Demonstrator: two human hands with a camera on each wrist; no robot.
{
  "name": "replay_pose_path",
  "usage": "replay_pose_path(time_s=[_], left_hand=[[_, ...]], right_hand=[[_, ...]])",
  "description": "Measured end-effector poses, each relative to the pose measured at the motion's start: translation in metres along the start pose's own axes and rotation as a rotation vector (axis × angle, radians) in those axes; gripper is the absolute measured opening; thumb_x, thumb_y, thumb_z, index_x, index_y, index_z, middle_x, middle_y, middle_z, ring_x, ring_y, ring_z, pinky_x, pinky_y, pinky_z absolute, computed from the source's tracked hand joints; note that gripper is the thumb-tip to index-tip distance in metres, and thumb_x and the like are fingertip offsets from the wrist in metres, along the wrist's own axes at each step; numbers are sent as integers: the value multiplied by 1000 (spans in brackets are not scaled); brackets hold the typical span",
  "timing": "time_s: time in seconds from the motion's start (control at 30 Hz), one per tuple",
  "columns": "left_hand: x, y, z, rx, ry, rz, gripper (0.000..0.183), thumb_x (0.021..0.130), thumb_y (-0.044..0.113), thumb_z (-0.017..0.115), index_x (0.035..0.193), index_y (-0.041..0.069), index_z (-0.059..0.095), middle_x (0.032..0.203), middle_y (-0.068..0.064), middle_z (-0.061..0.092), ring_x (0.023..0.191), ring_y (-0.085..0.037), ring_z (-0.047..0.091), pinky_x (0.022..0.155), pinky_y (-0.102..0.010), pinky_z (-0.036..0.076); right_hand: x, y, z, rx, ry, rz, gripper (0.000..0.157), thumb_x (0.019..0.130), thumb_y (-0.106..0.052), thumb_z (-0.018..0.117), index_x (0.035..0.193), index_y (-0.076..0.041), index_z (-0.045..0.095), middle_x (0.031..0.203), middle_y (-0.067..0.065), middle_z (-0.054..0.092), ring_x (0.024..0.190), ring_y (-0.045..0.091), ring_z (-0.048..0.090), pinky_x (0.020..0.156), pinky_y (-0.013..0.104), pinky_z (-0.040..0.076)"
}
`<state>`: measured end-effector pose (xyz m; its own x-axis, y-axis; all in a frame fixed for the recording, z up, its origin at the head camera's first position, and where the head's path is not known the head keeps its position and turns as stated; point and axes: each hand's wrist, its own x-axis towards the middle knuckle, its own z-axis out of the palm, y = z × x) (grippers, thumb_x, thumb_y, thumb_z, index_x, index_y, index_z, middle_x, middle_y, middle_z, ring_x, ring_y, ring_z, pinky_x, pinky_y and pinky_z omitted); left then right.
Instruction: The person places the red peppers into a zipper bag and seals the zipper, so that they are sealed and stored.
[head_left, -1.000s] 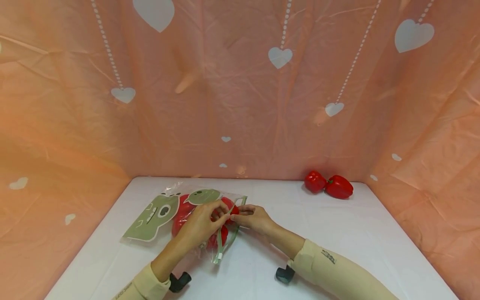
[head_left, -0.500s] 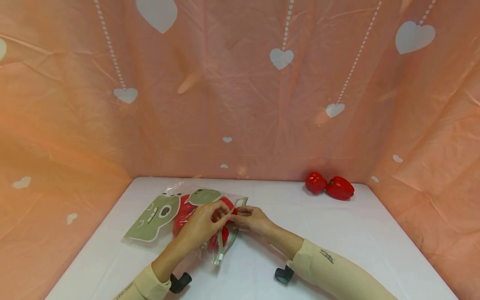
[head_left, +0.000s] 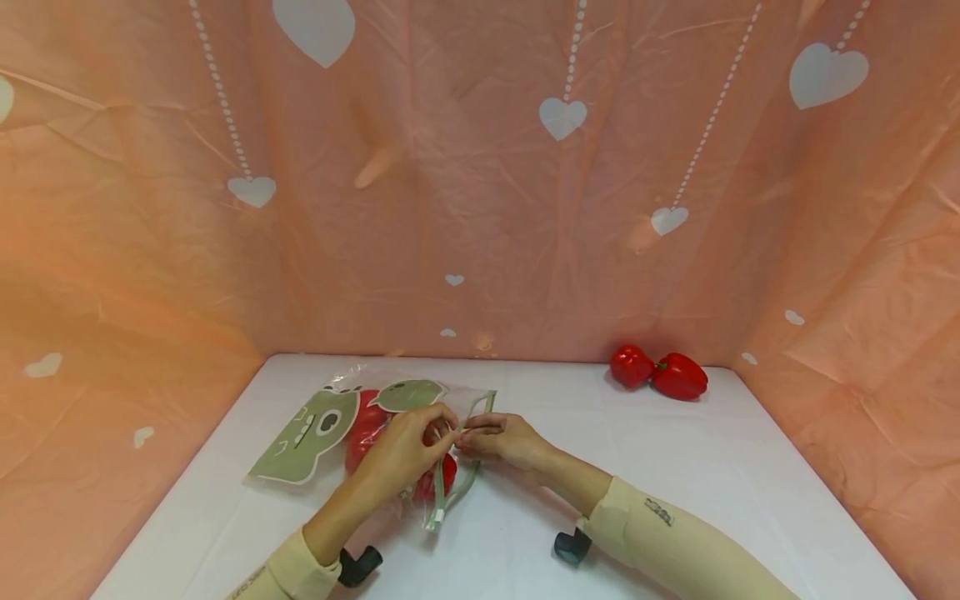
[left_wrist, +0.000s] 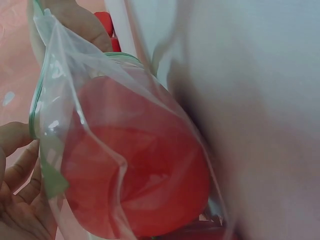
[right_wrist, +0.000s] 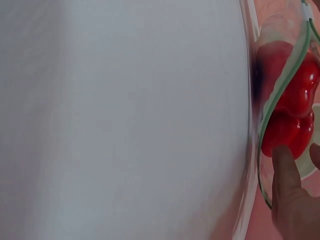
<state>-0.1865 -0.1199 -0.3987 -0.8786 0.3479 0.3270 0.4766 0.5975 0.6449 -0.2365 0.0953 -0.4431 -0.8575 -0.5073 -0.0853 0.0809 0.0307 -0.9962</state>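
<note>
Pinching the green-edged mouth of a clear bag (head_left: 330, 429) is the left hand (head_left: 408, 437), thumb and fingertips on the rim, while the right hand (head_left: 513, 440) is at the opening with pretty straight fingers, though I honestly can't tell if they're touching a pepper. Bag's lying left of centre on the white table (head_left: 675, 492), red peppers (head_left: 363, 442) inside, two loose peppers (head_left: 679, 377) way over at the far right.

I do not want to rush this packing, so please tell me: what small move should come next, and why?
Probably the right hand should draw back toward the two loose peppers: they lie outside the bag, while red peppers already show inside it. The left hand pinches the bag's edge, and its mouth stands open.
</note>
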Motion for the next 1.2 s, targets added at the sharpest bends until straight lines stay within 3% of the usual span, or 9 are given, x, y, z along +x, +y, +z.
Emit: replay_pose_path(time_s=[0.2, 0.47, 0.67, 0.77, 1.2], left_hand=[[1, 0, 0, -7, -5, 3, 7, 99, 12, 79, 100, 14, 72, 80, 10, 67, 70, -2, 60, 67, -24, 54], [-1, -2, 1, -7, -4, 4, 8, 97, 12, 80, 99, 14, 72, 80, 10, 67, 70, -1, 60, 67, -23, 54], [-1, -2, 2, -7, -12, -3, 8, 98, 13, 80, 100, 14, 72, 81, 10, 67, 70, -2, 59, 65, -22, 54], [-1, -1, 3, -21, -22, -10, 8, 98, 14, 80, 101, 14, 72, 82, 9, 68, 70, -3, 59, 65, -22, 54], [-1, 0, 2, -50, -35, -38, 8, 99, 16, 79, 102, 14, 72, 83, 9, 68, 73, -5, 60, 67, -22, 55]], right_hand=[[-5, -4, -10, -27, 0, 6, 39, 105, -3, 66, 139, 16, 57, 122, 25, 75, 115, 26, 75, 102, 38, 58], [-18, -10, -28, -119, 79, 22, 43, 101, -9, 74, 139, 10, 62, 118, 14, 77, 105, 18, 76, 95, 30, 59], [-30, -16, -48, -190, 97, -28, 46, 101, -6, 72, 140, 14, 58, 127, 27, 71, 112, 27, 76, 98, 36, 60], [-37, -18, -59, -230, 109, -52, 48, 101, -6, 71, 141, 15, 56, 132, 32, 67, 114, 29, 75, 97, 32, 59], [-58, -24, -102, -336, 234, -42, 48, 101, -11, 74, 141, 10, 60, 131, 29, 70, 116, 31, 73, 93, 21, 57]])
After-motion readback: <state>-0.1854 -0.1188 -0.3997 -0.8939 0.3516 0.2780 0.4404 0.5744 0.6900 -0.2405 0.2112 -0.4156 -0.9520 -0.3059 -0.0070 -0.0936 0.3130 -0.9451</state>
